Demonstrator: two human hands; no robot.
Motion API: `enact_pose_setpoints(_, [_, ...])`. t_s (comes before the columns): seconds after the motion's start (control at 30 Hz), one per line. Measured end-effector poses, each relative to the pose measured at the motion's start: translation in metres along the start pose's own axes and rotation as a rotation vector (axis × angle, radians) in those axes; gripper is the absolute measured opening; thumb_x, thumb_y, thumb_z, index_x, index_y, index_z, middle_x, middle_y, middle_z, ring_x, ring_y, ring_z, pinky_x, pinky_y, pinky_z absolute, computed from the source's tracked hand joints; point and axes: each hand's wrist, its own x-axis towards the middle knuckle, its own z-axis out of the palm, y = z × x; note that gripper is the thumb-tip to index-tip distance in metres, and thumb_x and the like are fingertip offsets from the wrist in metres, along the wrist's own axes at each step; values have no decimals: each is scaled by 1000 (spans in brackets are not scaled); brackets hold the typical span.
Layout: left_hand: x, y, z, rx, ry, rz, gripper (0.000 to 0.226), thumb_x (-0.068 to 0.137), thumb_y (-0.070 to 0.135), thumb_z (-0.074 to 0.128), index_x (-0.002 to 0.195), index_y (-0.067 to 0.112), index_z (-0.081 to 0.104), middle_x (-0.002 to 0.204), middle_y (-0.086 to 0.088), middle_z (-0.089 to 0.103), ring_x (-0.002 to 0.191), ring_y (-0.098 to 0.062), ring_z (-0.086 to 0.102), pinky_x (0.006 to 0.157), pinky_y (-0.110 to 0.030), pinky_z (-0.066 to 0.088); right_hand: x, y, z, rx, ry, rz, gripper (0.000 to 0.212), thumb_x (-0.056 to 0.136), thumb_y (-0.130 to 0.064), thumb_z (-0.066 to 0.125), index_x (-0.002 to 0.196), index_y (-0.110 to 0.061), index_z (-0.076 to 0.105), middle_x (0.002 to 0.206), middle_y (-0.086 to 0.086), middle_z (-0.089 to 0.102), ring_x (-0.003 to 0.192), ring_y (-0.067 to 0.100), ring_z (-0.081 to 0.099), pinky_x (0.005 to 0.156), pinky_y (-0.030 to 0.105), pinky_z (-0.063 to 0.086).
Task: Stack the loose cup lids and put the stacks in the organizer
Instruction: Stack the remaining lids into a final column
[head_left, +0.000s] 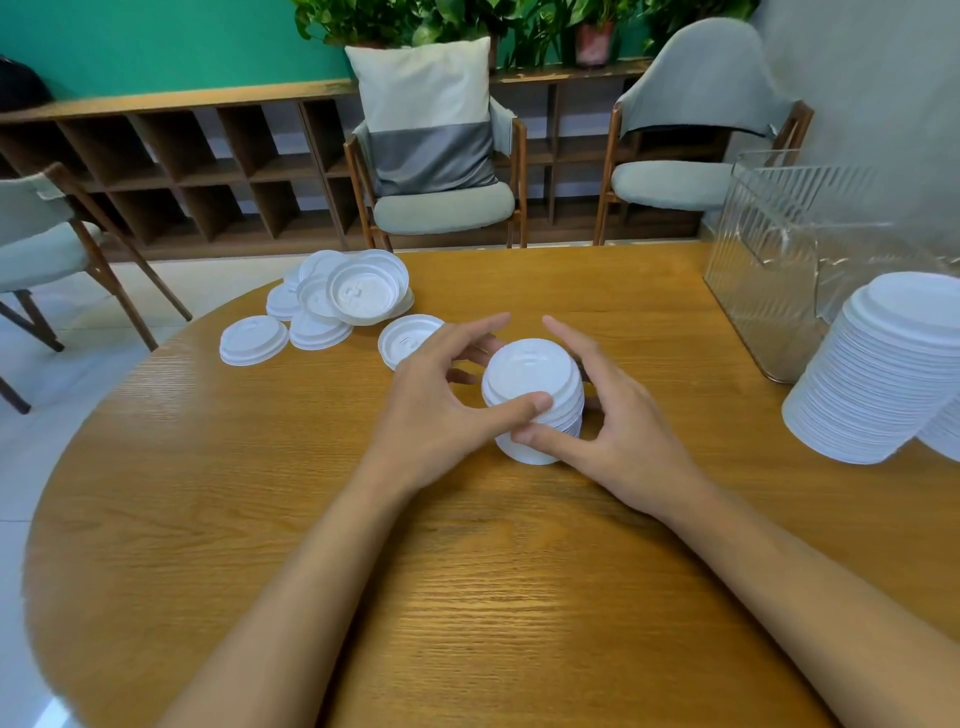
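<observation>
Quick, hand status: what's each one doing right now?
Left hand: grips the lid stack, thumb in front, fingers behind.
Right hand: grips the same lid stack, thumb at its base, index finger straight.

On the table: one short stack, two tall stacks, about eight loose lids, one organizer. Behind it: three chairs, one pillow.
</observation>
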Motion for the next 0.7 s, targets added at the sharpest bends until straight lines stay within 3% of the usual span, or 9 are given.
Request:
enact_pose_setpoints(0.1, [-2,3,10,128,78,26,67,66,55,94,125,32,73,105,13,63,101,-9,65,83,-18,50,0,0,0,3,2,0,98,77,-53,86,159,-46,33,147,-30,47,134,-13,42,106,9,36])
enact_pose_setpoints(0.23, [-4,6,20,194,150,28,57,63,58,93,107,29,72,99,12,62,94,-7,61,75,-11,42,1,1,-1,-13,-6,-6,96,75,-58,82,158,-45,36,143,-25,51,133,-7,45,101,6,35])
enact_pose_setpoints(0.47, [-4,10,23,220,152,-43,60,62,60,94,98,25,62,97,11,62,92,-4,58,73,-11,40,1,2,0,-27,-10,-26,92,76,-54,83,157,-37,43,130,-17,57,123,2,53,94,6,38])
enact_pose_setpoints(0.7, [-3,8,12,133,28,-102,54,65,59,91,101,28,66,97,11,65,91,-5,59,72,-14,42,0,3,0,-70,5,-34,84,79,-47,87,153,-39,47,140,-22,56,131,-5,49,100,6,37])
